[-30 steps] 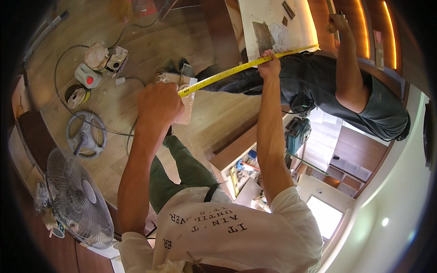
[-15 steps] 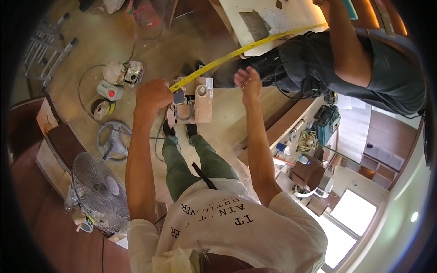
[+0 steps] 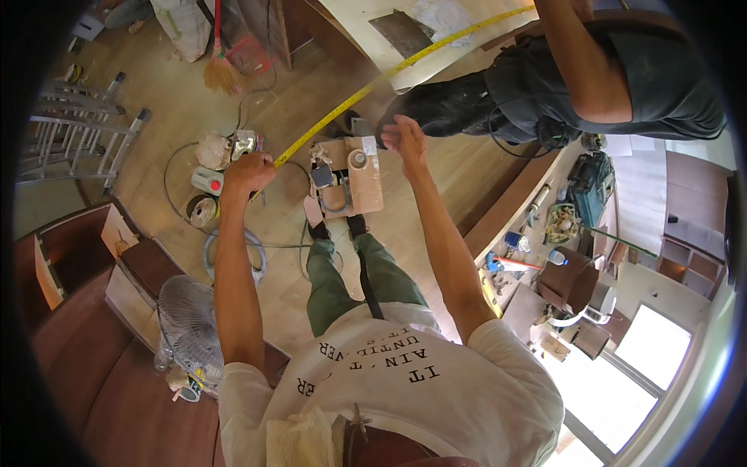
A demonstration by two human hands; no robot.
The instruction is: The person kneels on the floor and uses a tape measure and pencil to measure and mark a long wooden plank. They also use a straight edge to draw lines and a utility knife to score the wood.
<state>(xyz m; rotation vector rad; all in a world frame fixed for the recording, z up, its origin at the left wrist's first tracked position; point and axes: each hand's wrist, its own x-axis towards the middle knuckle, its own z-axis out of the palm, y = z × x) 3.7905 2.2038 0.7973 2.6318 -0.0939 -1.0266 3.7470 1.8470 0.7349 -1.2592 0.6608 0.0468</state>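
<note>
Yellow tape [image 3: 366, 89]: thin springy steel, light; I judge it kinks if bent.
Left hand [image 3: 250, 173]: fist on tape's near end.
Right hand [image 3: 405, 138]: open, empty, beside it.
Hold: flat, edges sharp.

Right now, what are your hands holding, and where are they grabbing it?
The left hand grips the yellow tape measure at its near end, fingers closed around it. The right hand is open and holds nothing.
</note>
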